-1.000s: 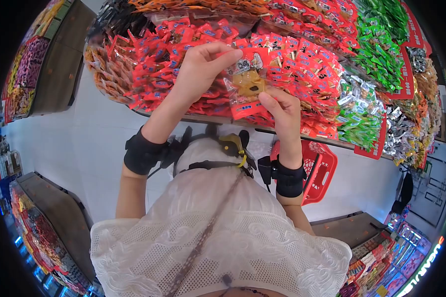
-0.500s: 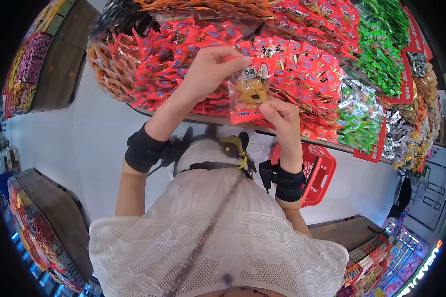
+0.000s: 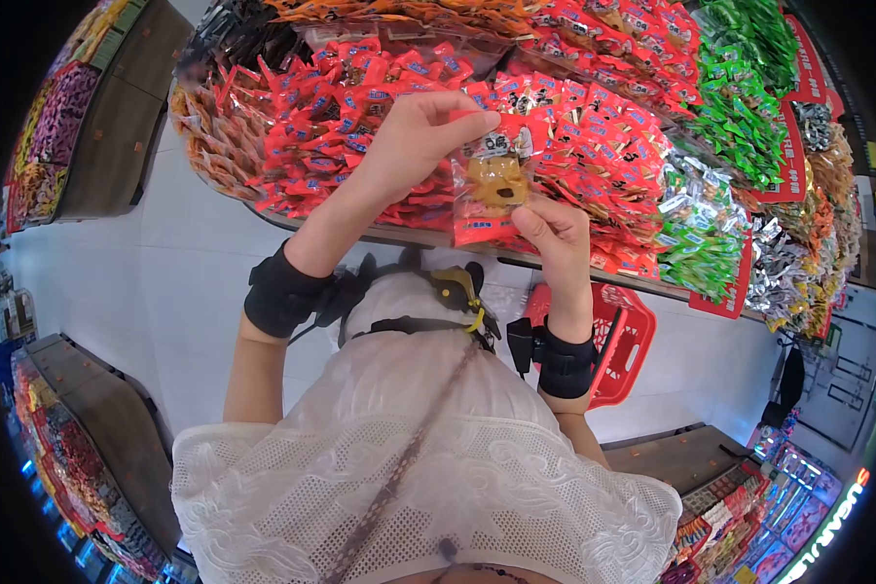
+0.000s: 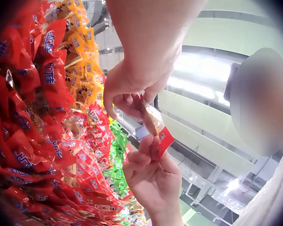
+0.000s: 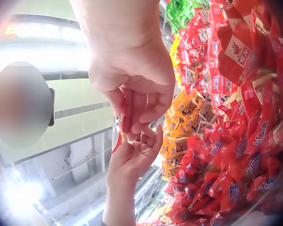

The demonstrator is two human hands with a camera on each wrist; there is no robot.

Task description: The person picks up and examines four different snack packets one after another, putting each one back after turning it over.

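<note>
A small clear-and-red snack packet with a brown piece inside is held up between both hands, over a display bin heaped with red packets. My left hand pinches its top edge. My right hand pinches its bottom edge from below. In the left wrist view the packet shows edge-on between the left hand above and the right hand below. The right wrist view shows the packet as a thin red strip under the right hand, with the left hand beneath.
Green packets and silver and brown packets fill the bins to the right. A red shopping basket sits on the white floor by my right side. Other snack bins stand at the left and lower edges.
Both hands with the packet have shifted slightly right and up over the red pile. The grip on the packet is unchanged.
</note>
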